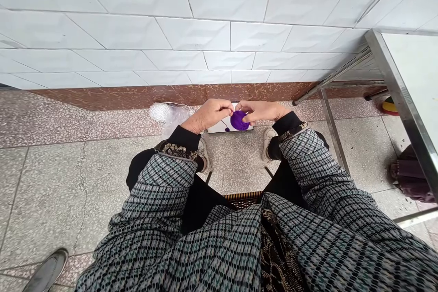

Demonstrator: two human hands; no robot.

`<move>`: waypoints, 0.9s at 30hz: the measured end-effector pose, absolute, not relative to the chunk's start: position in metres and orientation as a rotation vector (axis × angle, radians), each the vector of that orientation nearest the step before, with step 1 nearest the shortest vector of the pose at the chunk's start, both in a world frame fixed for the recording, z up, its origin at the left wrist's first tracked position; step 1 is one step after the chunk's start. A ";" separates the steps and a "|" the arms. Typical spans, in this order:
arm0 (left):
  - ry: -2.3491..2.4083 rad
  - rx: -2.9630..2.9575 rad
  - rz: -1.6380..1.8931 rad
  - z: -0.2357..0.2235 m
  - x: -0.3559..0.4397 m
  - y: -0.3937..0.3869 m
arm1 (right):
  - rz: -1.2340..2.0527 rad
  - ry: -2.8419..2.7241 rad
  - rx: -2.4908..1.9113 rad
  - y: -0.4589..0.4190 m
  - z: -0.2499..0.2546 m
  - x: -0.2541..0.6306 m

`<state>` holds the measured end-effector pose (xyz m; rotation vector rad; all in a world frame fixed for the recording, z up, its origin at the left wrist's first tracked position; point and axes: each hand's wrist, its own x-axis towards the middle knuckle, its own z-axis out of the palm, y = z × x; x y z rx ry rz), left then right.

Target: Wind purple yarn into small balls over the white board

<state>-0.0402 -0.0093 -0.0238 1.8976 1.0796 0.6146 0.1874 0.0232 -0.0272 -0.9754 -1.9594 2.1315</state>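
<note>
A purple ball of yarn (239, 121) is held by my right hand (258, 111), its fingers curled over the ball's top and right side. Close to the ball's upper left, my left hand (214, 114) pinches with thumb and forefinger; the purple yarn strand seems to run through that pinch, though it is very thin there. Below the hands lies a white flat board or box (215, 127) with a dark edge. On it sits a small dark purple bit of yarn (227, 130), with a thin strand rising from it toward my left hand.
White yarn in a clear plastic bag (167, 116) lies on the floor to the left, against the tiled wall (205, 36). A metal-framed table (400, 86) stands at the right, with a dark purple cloth-like thing (412, 175) below. A grey shoe (48, 271) shows at lower left.
</note>
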 end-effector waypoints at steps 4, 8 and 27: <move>1.162 1.844 0.680 -0.024 -0.042 -0.007 | 2.113 -1.591 -0.700 0.024 -0.020 0.192; 1.111 1.839 0.621 -0.029 -0.035 -0.008 | 1.960 -1.343 -0.805 0.024 -0.015 0.187; 1.139 1.929 0.632 -0.027 -0.044 -0.005 | 2.186 -1.865 -0.907 0.024 -0.024 0.190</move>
